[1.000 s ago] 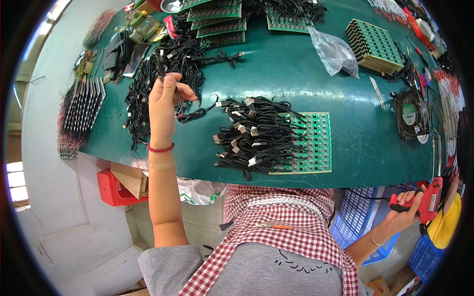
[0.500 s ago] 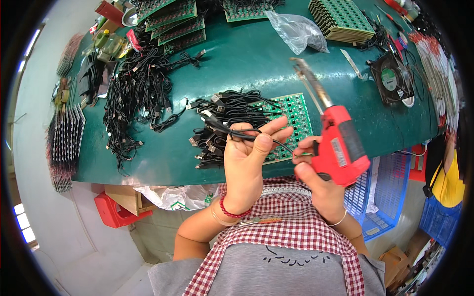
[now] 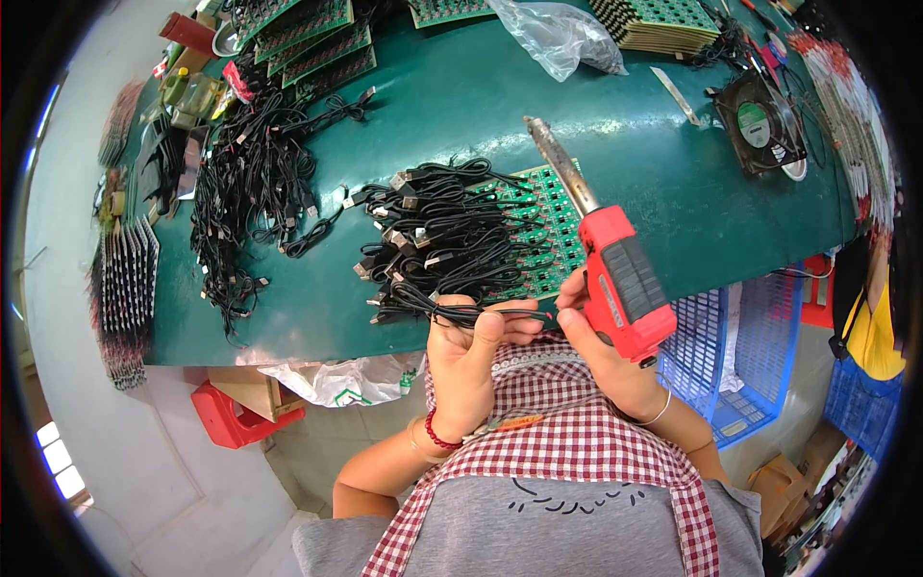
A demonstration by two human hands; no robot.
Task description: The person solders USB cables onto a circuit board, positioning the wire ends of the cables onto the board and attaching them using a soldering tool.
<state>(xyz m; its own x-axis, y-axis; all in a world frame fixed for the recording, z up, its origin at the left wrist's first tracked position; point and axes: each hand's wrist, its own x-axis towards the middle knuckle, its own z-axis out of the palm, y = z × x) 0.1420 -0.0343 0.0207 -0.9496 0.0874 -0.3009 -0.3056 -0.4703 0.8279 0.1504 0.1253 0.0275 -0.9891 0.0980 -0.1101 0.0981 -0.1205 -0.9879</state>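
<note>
My left hand (image 3: 464, 363), palm up near the table's front edge, is closed round a bundled black USB cable (image 3: 519, 313). The cable's free end points right, toward my right fingers. My right hand (image 3: 615, 375) grips a red soldering gun (image 3: 625, 284) with a dark grip panel; its metal barrel tilts up and to the left. Just beyond both hands lies a green circuit board panel (image 3: 567, 231). Several coiled black USB cables (image 3: 433, 226) are packed along its left side, their ends reaching onto the board.
A large heap of black cables (image 3: 250, 183) lies at left on the green table (image 3: 404, 115). Behind are stacked circuit boards (image 3: 663, 29) and a clear plastic bag (image 3: 558, 38). A black fan (image 3: 760, 125) stands at right. Blue crates (image 3: 760, 356) sit below the table edge.
My left hand has lowered toward the table edge with the cable. The soldering gun has moved left and down, its barrel now over the board. The whole view has shifted slightly.
</note>
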